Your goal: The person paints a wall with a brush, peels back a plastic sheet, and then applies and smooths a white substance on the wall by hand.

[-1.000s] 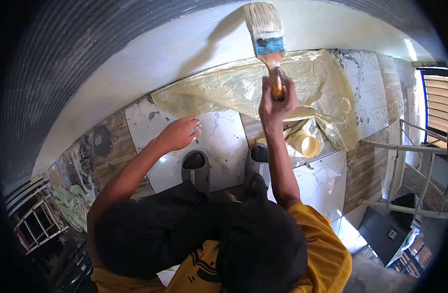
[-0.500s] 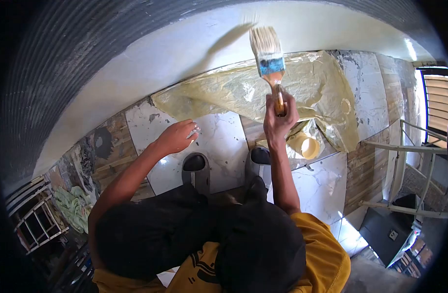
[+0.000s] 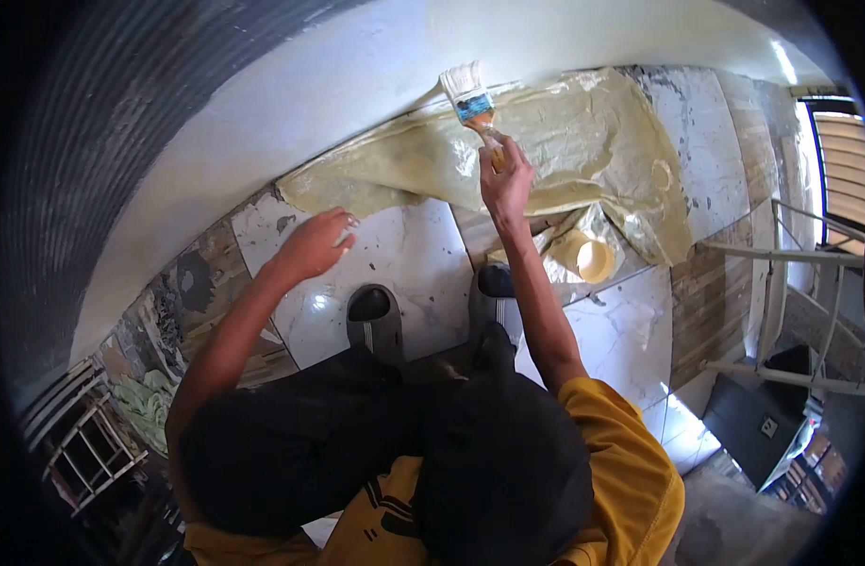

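Observation:
A wide paintbrush (image 3: 473, 107) with a blue-smeared band and pale bristles is in my right hand (image 3: 508, 189), its fingers wrapped round the wooden handle. The bristles are at the lower part of the white wall (image 3: 338, 85), just above the floor sheet. My left hand (image 3: 312, 245) hangs over the white tiles, holding nothing; its thumb and loosely bent fingers are apart, with pale specks on the fingertips. A cream paint container (image 3: 583, 257) stands to the right of my right forearm.
A crumpled yellowish plastic sheet (image 3: 565, 141) lies along the wall's foot. To the right stand a white metal frame (image 3: 781, 255) and a dark box (image 3: 748, 420). A rack (image 3: 88, 443) and green cloth (image 3: 142, 406) are at lower left. My shoes (image 3: 374, 316) rest on the tiles.
My right hand has moved the paintbrush left and toward the lower wall. The brush has tilted further left. My left hand has shifted slightly left and forward.

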Tool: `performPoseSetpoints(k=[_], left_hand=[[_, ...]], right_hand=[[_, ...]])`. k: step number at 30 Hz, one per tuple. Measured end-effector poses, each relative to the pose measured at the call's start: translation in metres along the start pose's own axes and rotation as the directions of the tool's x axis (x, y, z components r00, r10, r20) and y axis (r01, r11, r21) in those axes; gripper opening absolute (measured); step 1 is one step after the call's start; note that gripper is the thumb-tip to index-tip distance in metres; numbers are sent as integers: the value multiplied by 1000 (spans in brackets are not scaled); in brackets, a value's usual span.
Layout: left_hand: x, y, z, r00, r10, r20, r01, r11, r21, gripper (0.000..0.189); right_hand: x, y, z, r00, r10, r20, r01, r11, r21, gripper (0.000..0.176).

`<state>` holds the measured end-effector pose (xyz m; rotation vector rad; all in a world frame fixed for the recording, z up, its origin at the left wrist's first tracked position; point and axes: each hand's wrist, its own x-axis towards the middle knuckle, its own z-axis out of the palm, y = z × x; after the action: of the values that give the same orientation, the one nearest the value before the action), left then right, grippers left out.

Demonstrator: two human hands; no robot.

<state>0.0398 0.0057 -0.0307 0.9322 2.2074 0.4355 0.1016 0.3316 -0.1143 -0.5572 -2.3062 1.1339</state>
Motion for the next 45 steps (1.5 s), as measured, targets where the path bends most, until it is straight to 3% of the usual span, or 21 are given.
performPoseSetpoints(k=[6, 8, 10, 14, 18, 20, 24, 28, 32, 39, 42, 45], left_hand=[[-5, -10, -17, 991, -137, -8, 137, 991, 5, 26], [-6, -17, -5, 992, -123, -13, 123, 992, 17, 26], [-6, -21, 4, 998, -2, -69, 5, 999, 40, 24], [-1, -6, 6, 999, -33, -4, 33, 999, 10, 25], [1, 0, 2, 999, -37, 0, 37, 999, 35, 27], [0, -3, 0, 999, -48, -9, 49, 998, 47, 27], [-7, -9, 2, 999, -51, -20, 51, 998, 26, 28], [-7, -12, 7, 999, -46, 12, 46, 998, 44, 28], [-4, -7, 5, 1000, -31, 7, 30, 998, 53, 28], [-3, -5, 6, 998, -59, 21, 59, 998, 18, 28], [-6, -7, 6, 997, -78, 18, 78, 997, 13, 28], [-10, -8, 6, 996, -84, 17, 83, 996, 13, 29]], right_hand=[[-32, 20, -36, 991, 135, 10, -135, 991, -7, 26], [-30, 24, -44, 972, 232, -15, -233, 971, -51, 25], [-22, 39, -40, 978, 205, -32, -207, 974, -92, 31], [4, 47, -26, 980, 196, -18, -197, 973, -123, 28], [23, 42, -19, 997, 76, -8, -76, 979, -187, 26], [25, 24, -29, 993, 101, -65, -97, 993, 64, 25], [18, 14, -53, 976, 138, -170, -134, 990, 37, 25], [6, 40, -53, 977, 193, -86, -203, 972, -119, 27], [4, 50, -42, 968, 248, -35, -250, 964, -91, 29], [26, 46, -24, 986, 167, 13, -163, 975, -148, 30], [28, 30, -32, 987, 147, -58, -148, 989, -2, 28], [23, 13, -53, 961, 63, -269, -22, 988, 152, 26]])
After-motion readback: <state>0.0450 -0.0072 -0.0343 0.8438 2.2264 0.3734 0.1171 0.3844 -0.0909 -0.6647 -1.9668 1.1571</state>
